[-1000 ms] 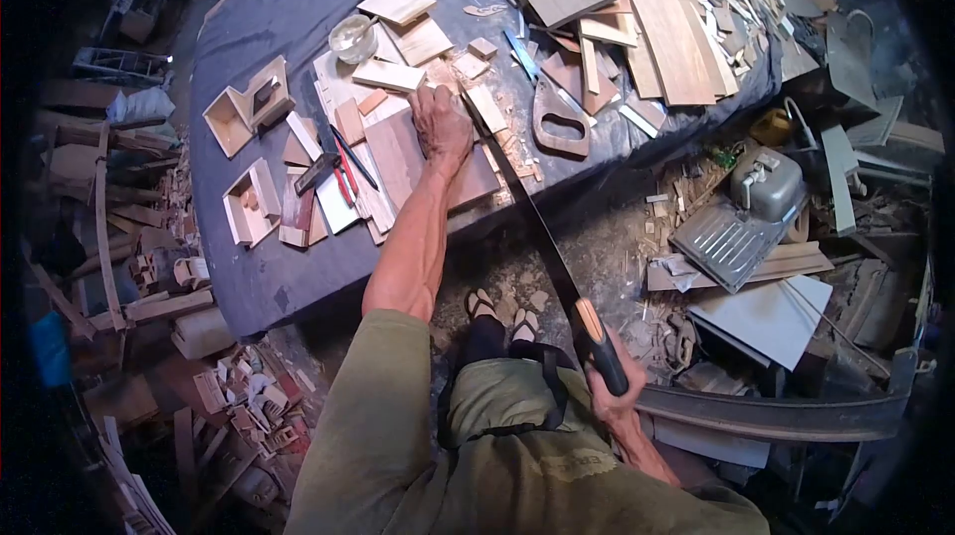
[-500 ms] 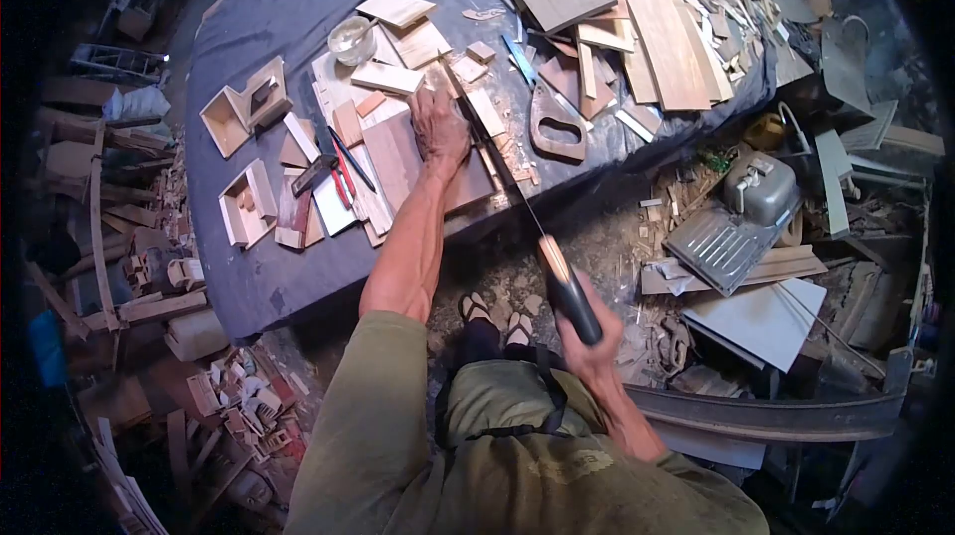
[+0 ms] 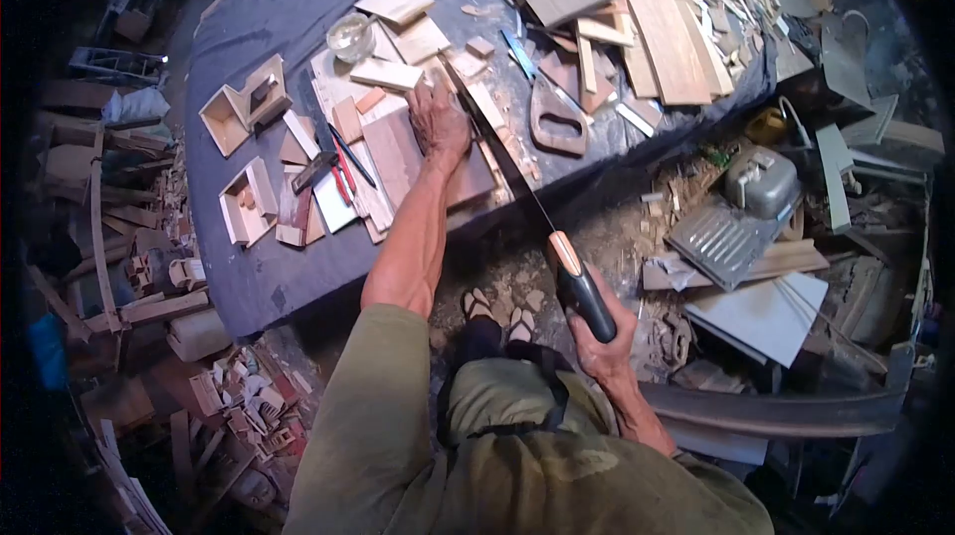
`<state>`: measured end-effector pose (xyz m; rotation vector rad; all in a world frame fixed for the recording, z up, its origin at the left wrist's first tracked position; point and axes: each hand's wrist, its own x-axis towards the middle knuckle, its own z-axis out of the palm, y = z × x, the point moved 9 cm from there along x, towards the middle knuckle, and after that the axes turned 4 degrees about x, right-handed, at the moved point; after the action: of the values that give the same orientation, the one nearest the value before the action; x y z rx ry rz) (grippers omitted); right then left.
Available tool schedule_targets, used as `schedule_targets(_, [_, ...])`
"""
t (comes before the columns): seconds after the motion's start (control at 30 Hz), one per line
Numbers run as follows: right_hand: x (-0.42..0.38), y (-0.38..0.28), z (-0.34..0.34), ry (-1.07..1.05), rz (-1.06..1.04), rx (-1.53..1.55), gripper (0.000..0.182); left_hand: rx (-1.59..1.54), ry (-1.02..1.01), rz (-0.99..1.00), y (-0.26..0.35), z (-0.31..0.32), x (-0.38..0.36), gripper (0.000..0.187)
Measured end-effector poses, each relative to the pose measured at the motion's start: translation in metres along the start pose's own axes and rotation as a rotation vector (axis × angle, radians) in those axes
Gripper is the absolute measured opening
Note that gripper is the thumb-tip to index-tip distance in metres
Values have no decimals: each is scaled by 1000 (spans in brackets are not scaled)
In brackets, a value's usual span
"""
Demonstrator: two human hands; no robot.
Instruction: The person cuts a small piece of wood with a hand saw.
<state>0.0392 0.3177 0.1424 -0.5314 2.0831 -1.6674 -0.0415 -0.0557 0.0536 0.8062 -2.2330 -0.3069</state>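
My right hand (image 3: pixel 609 336) is wrapped round the black and orange handle of a saw (image 3: pixel 512 172), below the table's front edge. The long, dark blade runs up and left beside my left hand (image 3: pixel 439 122), across wood on the table. That hand presses down on a brown board (image 3: pixel 396 152), its fingers close together near the blade; whether they grip a small piece cannot be made out. Just above lies a pale wood block (image 3: pixel 386 75). A glass jar (image 3: pixel 351 38) stands behind it.
A second handsaw (image 3: pixel 557 122) lies right of the blade. Red-handled pliers (image 3: pixel 343 175) and small wooden boxes (image 3: pixel 247 202) are on the left of the cloth-covered table (image 3: pixel 298 281). Boards (image 3: pixel 657 28) and offcuts are piled at the back right. A metal sink (image 3: pixel 721 237) lies beyond the table.
My right hand and the saw handle have shifted slightly right, and the blade has swung a little with them. My left hand has stayed in nearly the same place.
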Motion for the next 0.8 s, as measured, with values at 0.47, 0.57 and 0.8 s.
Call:
schedule_targets(0.47, [-33,17,-9,54,-5,-55,56,12,38,31,6,-4,7,16])
schedule_targets(0.57, [-38,4,-11,63,-123,-98,54,31,-26,39,1,-5,-1,17])
schedule_targets(0.8, [-16,49,4,79,-79,-52,60,52,85,80,2,-7,-2,18])
